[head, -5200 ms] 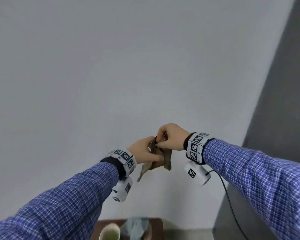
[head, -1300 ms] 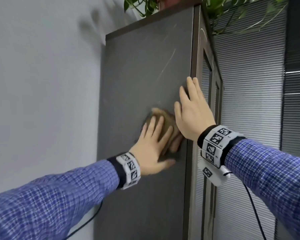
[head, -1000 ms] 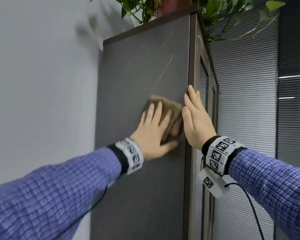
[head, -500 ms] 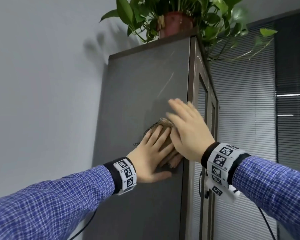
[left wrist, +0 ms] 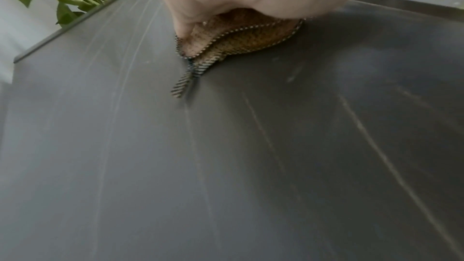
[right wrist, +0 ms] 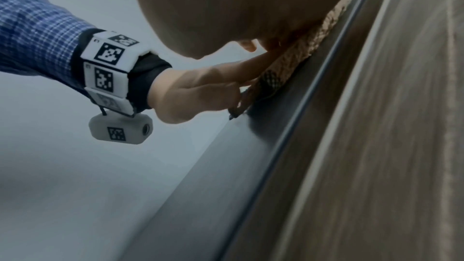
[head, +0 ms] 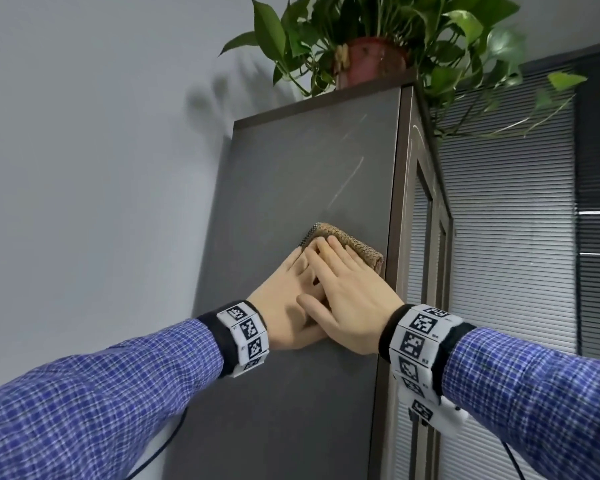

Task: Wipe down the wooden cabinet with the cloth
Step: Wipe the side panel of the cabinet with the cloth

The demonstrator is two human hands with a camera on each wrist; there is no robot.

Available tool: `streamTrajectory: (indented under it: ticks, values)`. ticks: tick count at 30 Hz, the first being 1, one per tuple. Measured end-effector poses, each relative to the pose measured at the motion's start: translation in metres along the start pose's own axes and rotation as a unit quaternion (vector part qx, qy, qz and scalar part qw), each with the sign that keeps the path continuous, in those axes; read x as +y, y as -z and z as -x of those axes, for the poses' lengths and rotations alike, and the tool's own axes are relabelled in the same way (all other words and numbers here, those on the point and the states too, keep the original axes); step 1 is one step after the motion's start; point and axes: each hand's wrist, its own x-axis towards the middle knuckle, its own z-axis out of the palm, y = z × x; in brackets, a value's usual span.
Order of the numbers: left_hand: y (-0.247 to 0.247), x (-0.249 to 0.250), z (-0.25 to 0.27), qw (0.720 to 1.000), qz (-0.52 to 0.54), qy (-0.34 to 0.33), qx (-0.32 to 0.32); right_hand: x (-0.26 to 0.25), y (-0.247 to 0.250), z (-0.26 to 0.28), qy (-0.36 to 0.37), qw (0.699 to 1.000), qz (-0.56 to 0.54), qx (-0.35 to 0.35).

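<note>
Since half a second back: right hand (head: pixel 355 306) now flat over left hand (head: pixel 284 306), no longer lifted off the panel; cloth (head: pixel 347 245) up slightly, top edge peeking past the fingertips. Both hands spread, fingers straight, stacked and pressing cloth against the dark side panel of the cabinet (head: pixel 291 174), close to its front corner. Stacked probably for extra pressure on a vertical face, where only friction keeps the cloth from dropping. Left wrist view: cloth (left wrist: pixel 241 37) folded double under the palm, one striped corner hanging loose below. Right wrist view: cloth (right wrist: pixel 301 55) sandwiched between hand and panel, right beside the corner trim. Pale streaks on the panel above the cloth, so upper area likely still unwiped. Potted plant (head: pixel 371 60) on top, leaves over the edge; worth avoiding on upward strokes.
</note>
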Motion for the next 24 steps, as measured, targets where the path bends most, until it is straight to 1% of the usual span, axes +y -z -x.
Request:
streamTrajectory:
  ticks: [3,5,6,7,8,9,10,12,13,14,15,17,19,20,21,22,23,24]
  values:
    - [-0.004,-0.02,0.018,0.997,0.058,-0.035,0.048,0.003,0.005,-0.009,-0.002,0.999,0.037,-0.023]
    - [-0.014,-0.036,0.037,0.991,0.084,-0.028,0.096,0.008,0.012,-0.02,0.003,0.995,0.097,-0.029]
    - [-0.02,-0.048,0.047,0.99,0.081,-0.004,0.112,0.013,0.019,-0.03,0.001,0.991,0.131,-0.025]
    - [-0.028,-0.062,0.055,0.989,0.074,0.035,0.121,0.019,0.027,-0.042,-0.008,0.987,0.162,-0.017]
    - [-0.036,-0.077,0.061,0.986,0.075,0.091,0.117,0.027,0.036,-0.057,-0.025,0.982,0.189,-0.008]
    - [-0.042,-0.092,0.065,0.978,0.087,0.156,0.105,0.034,0.045,-0.072,-0.048,0.976,0.211,0.003]
    - [-0.047,-0.106,0.068,0.964,0.107,0.226,0.094,0.04,0.053,-0.086,-0.077,0.971,0.224,0.011]
    - [-0.063,-0.13,0.07,0.921,0.158,0.349,0.072,0.044,0.06,-0.107,-0.132,0.964,0.229,0.005]
    - [-0.069,-0.138,0.071,0.896,0.201,0.391,0.058,0.039,0.058,-0.111,-0.142,0.963,0.23,-0.011]
    - [-0.076,-0.144,0.072,0.873,0.246,0.418,0.049,0.03,0.052,-0.11,-0.131,0.962,0.237,-0.031]
    - [-0.082,-0.148,0.073,0.854,0.282,0.434,0.044,0.019,0.043,-0.105,-0.103,0.962,0.248,-0.056]
    - [-0.089,-0.151,0.075,0.834,0.329,0.442,0.032,-0.007,0.022,-0.087,-0.029,0.96,0.248,-0.124]
    - [-0.092,-0.147,0.075,0.829,0.357,0.43,0.001,-0.025,0.008,-0.073,0.018,0.95,0.238,-0.2]
    - [-0.092,-0.145,0.075,0.831,0.358,0.425,-0.019,-0.026,0.008,-0.074,0.024,0.944,0.245,-0.219]
    - [-0.091,-0.144,0.074,0.835,0.352,0.422,-0.035,-0.021,0.012,-0.081,0.024,0.94,0.265,-0.212]
    - [-0.09,-0.145,0.073,0.838,0.344,0.42,-0.04,-0.013,0.022,-0.094,0.011,0.939,0.293,-0.182]
    - [-0.089,-0.148,0.072,0.84,0.343,0.42,-0.035,-0.001,0.036,-0.112,-0.026,0.94,0.312,-0.133]
    - [-0.089,-0.151,0.071,0.838,0.348,0.419,-0.026,0.014,0.055,-0.132,-0.084,0.941,0.316,-0.084]
